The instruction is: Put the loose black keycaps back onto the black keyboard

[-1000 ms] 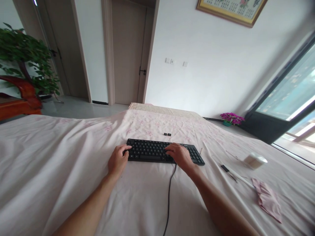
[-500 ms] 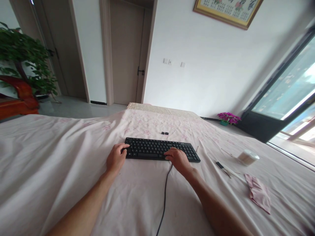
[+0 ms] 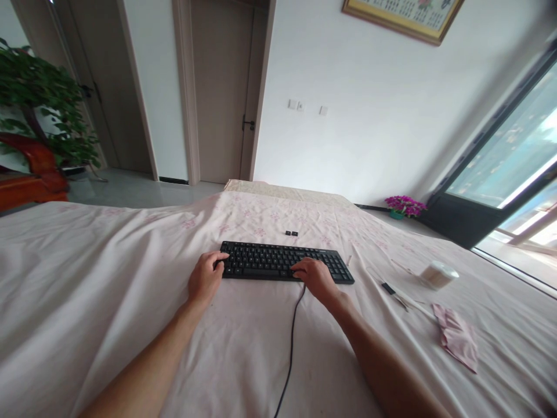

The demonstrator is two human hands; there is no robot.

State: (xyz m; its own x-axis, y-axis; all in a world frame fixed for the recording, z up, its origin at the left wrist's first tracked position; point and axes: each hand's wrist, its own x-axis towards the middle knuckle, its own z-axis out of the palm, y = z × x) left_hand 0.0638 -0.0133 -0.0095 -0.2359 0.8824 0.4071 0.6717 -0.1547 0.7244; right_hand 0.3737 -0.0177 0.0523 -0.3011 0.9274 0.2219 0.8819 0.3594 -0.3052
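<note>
A black computer keyboard [image 3: 261,261] lies flat on the pale pink flowered cloth, its cable [image 3: 290,354] running from the near edge towards me. My left hand [image 3: 206,276] grips the keyboard's left end, with fingers on top and the thumb at the near corner. At the near edge, right of the space bar, the bent fingers and thumb of my right hand [image 3: 317,277] close on the keyboard; the exact spot under the fingertips is hidden. Two small black keycaps [image 3: 291,233] rest on the cloth just beyond the keyboard.
To the right are a tub of cotton swabs [image 3: 439,274], a small black-headed brush [image 3: 394,294] and a folded pink cloth [image 3: 456,337]. Pink flowers [image 3: 404,206] stand by the glass door. A wooden armrest [image 3: 32,168] and a leafy plant [image 3: 41,104] are at the left.
The whole view has shifted slightly. Both hands keep their places on the keyboard, and I see no clear movement of the keyboard or the keycaps.
</note>
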